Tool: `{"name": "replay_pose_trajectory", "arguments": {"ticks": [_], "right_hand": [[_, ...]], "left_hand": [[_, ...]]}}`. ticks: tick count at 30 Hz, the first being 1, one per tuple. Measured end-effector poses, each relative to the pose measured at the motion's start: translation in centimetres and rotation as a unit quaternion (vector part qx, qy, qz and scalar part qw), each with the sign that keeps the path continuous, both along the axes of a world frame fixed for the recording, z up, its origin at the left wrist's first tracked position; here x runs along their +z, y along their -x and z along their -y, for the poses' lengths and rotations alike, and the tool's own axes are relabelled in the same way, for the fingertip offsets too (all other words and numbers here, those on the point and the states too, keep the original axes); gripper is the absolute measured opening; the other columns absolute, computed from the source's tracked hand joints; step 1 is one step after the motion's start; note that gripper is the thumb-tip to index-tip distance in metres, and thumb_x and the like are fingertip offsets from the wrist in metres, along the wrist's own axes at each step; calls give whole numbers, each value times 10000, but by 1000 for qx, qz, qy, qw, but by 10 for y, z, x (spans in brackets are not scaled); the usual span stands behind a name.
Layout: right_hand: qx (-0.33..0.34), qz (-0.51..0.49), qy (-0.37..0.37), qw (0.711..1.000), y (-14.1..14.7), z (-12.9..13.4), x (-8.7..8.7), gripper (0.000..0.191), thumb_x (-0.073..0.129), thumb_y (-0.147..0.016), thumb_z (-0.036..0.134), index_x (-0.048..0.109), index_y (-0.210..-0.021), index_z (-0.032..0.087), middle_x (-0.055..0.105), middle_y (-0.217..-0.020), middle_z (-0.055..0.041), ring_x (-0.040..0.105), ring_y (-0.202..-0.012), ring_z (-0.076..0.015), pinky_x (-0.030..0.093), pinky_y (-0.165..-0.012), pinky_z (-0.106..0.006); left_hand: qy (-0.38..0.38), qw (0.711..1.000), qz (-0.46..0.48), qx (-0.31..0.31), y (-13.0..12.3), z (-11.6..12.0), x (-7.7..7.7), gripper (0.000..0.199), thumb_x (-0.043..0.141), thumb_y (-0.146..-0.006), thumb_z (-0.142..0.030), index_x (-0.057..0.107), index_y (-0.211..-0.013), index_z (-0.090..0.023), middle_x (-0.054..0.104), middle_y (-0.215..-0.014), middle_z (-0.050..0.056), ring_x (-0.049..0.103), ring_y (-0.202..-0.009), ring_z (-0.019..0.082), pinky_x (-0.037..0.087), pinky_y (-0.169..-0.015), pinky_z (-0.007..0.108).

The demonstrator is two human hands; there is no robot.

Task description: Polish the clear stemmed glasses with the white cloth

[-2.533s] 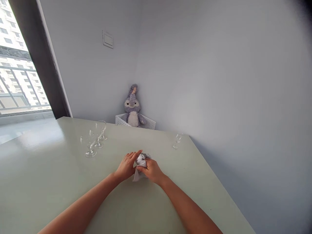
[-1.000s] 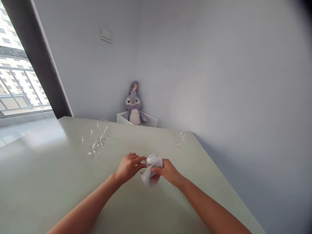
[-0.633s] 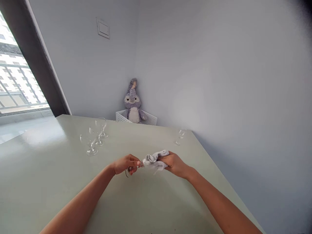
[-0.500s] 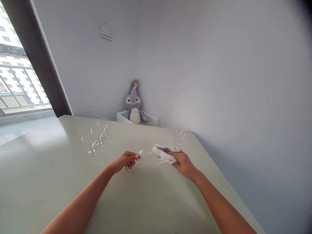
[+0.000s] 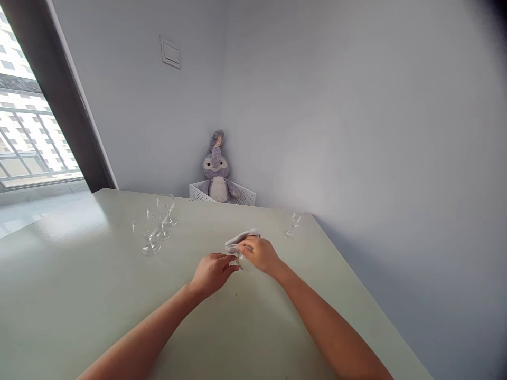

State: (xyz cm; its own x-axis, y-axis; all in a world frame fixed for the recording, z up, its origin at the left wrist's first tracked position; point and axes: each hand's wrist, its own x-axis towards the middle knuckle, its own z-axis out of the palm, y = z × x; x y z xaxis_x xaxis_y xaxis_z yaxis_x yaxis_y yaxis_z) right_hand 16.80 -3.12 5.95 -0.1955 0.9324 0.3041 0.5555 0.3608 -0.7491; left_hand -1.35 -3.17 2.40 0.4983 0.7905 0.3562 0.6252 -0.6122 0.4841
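Note:
My left hand (image 5: pixel 214 273) is closed on a small clear glass (image 5: pixel 241 262) above the middle of the table; fingers hide much of the glass. My right hand (image 5: pixel 259 253) pinches a folded white cloth (image 5: pixel 242 240) against the glass, just right of my left fingers. Left of my hands, a group of three clear stemmed glasses stands upright, the nearest glass (image 5: pixel 151 248) closest to my left arm. Another stemmed glass (image 5: pixel 293 224) stands near the table's far right corner.
The pale green table (image 5: pixel 222 338) borders a wall on its right. Behind its far edge, a purple plush rabbit (image 5: pixel 218 179) sits in a white perforated basket (image 5: pixel 247 197). A window with a railing is at the left.
My right hand has moved left with the cloth and now meets the glass. My left hand has shifted slightly right and turned, with its back now facing up.

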Motion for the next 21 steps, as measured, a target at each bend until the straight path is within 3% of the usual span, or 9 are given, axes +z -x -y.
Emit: {"name": "replay_pose_trajectory", "arguments": {"ticks": [2, 4, 7, 9, 12, 15, 18, 21], "right_hand": [[-22, -163, 109, 980, -5, -12, -4, 346, 511, -754, 500, 659, -687, 195, 643, -681, -24, 577, -703, -197, 442, -669, -335], [-57, -354, 182, 915, -4, -18, -11, 377, 537, -723, 528, 640, -712, 165, 639, -671, -31, 590, -693, -203, 460, -634, -336], [-63, -572, 201, 793, 11, -14, -21, 358, 569, -721, 491, 618, -855, 163, 663, -856, -54, 605, -822, -219, 480, -703, -362], [-25, -634, 181, 751, 26, -4, -25, 344, 542, -757, 468, 603, -939, 182, 647, -982, -54, 584, -925, -216, 468, -776, -363], [28, -640, 158, 751, 50, 13, -29, 349, 467, -814, 464, 591, -1007, 202, 620, -1051, -46, 552, -988, -208, 440, -833, -356], [42, -599, 143, 787, 68, 26, -35, 320, 457, -833, 426, 582, -1041, 218, 598, -1078, -36, 523, -1014, -197, 410, -864, -347], [28, -542, 129, 830, 75, 33, -43, 297, 483, -827, 410, 565, -1060, 246, 584, -1079, -23, 509, -1002, -178, 392, -865, -326], [43, -497, 125, 857, 70, 32, -47, 308, 515, -807, 423, 550, -1049, 235, 590, -1007, -32, 528, -900, -166, 411, -788, -307]], "left_hand": [[-8, 999, 22, 24, -1, -1, -2, 257, 464, -805, -400, 635, -921, -246, 545, -581, -8, 495, -570, 131, 345, -568, 232], [5, 997, 56, 54, -2, -3, -7, 314, 450, -818, -393, 578, -1062, -241, 534, -586, -22, 481, -550, 118, 363, -567, 224], [13, 991, 104, 87, -4, -5, -15, 398, 407, -843, -376, 457, -1218, -250, 524, -647, -31, 455, -530, 99, 382, -557, 216], [10, 985, 144, 97, -7, -4, -19, 412, 399, -849, -368, 421, -1248, -267, 536, -776, -13, 459, -551, 88, 408, -573, 221], [9, 967, 231, 109, -12, -2, -24, 415, 416, -844, -357, 412, -1254, -289, 493, -981, 31, 505, -678, 98, 456, -633, 247], [24, 943, 300, 141, -17, 1, -26, 403, 416, -844, -335, 429, -1246, -306, 414, -1119, 65, 513, -906, 151, 477, -733, 306], [48, 936, 312, 153, -19, 4, -27, 397, 400, -851, -337, 431, -1247, -333, 315, -1286, 67, 416, -1123, 210, 431, -862, 389], [89, 937, 319, 109, -17, 4, -24, 372, 323, -876, -373, 480, -1210, -325, 229, -1398, 32, 289, -1248, 239, 350, -953, 434]]}}
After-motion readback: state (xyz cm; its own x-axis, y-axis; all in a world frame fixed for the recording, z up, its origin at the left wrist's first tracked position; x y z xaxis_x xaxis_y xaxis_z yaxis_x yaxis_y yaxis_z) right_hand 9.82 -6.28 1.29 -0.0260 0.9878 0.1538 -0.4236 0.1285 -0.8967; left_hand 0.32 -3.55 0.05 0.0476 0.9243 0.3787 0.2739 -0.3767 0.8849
